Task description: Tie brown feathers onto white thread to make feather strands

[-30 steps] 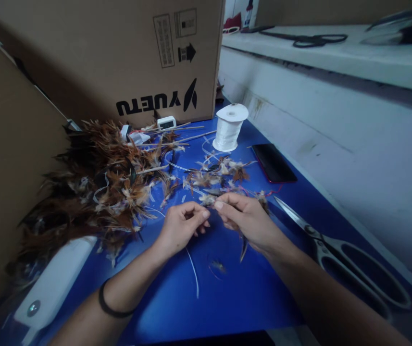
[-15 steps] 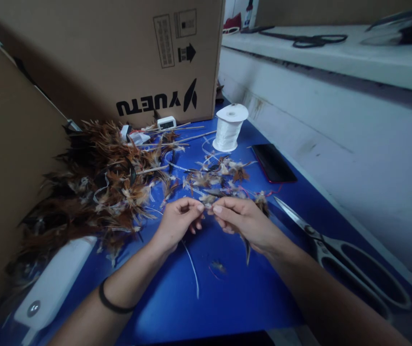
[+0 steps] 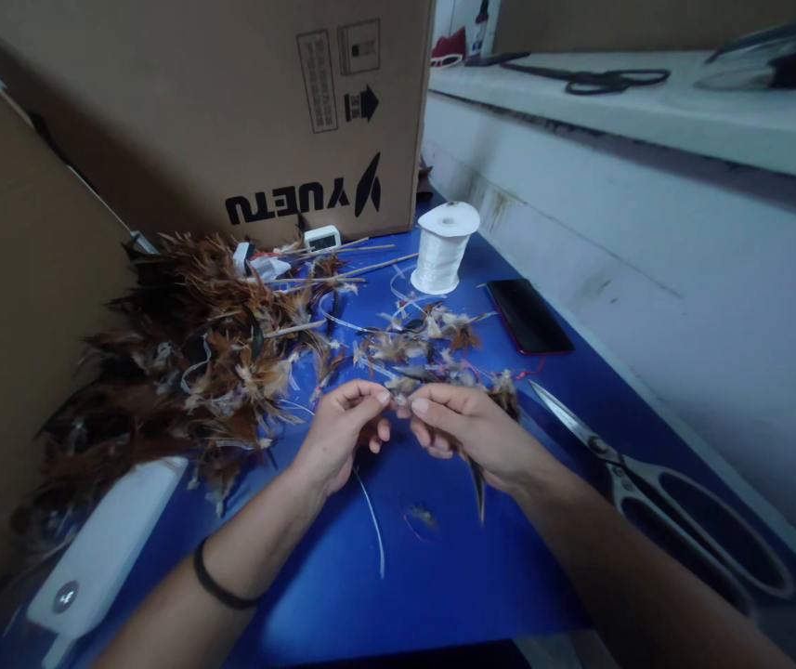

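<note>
My left hand [image 3: 345, 427] is closed, with thumb and forefinger pinched together. What lies between these fingertips is too small to make out. Facing it, my right hand [image 3: 474, 423] pinches too, its fingertips almost touching the left ones. A dark feather [image 3: 476, 483] pokes out beneath the right palm, held in that hand. Pale fluff shows around both sets of fingertips. Below the left hand a thin white strip [image 3: 373, 525] curves over the blue table [image 3: 342, 609]. A small wisp of feather [image 3: 421, 514] lies in front of the hands.
A large heap of brown feathers [image 3: 230, 362] covers the left side. More feather bunches [image 3: 432, 330] lie beyond my hands, near a white spool [image 3: 439, 251] and a phone [image 3: 528, 316]. Scissors [image 3: 620, 465] rest at right. A cardboard box [image 3: 195, 111] stands behind.
My left hand has moved slightly up and left. The fingertips of both hands have stayed close together. The dark feather under my right hand has shifted a little right and down.
</note>
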Available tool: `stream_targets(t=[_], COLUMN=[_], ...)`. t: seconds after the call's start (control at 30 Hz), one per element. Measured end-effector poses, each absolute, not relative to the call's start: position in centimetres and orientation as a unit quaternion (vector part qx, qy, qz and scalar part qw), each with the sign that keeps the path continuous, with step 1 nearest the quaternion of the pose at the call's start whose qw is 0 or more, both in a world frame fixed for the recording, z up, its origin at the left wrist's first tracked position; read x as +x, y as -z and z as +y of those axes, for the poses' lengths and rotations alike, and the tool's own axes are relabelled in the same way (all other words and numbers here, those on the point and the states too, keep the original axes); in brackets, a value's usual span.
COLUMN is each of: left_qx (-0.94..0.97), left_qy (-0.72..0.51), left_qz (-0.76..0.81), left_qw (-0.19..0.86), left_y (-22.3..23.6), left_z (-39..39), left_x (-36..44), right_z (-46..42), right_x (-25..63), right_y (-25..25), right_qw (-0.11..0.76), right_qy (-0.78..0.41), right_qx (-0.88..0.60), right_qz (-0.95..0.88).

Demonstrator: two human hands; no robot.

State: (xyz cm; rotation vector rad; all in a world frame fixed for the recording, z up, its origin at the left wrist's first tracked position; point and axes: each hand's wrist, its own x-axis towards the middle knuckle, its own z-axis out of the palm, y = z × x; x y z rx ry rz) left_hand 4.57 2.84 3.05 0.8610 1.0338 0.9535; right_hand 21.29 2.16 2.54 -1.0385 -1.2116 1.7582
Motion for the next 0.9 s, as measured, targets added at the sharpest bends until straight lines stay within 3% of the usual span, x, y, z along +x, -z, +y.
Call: stream_targets(t=[0.53, 0.9], left_qx=[0.400, 0.565], left_qy=[-0.418, -0.384], left_qz=[0.475, 0.476], left_qw=[0.663, 0.554], left_y=[-3.01, -3.04], left_z=[2.82, 2.52], left_x=[4.46, 4.22], right_z=[1.89, 2.01], right_x=[21.19, 21.03], right_y=[-3.10, -2.58], right_qw=[0.315, 0.256], right_qy=[-0.687, -0.639], right_qx=[-0.400, -0.450], right_qz=[-0.518, -0.569])
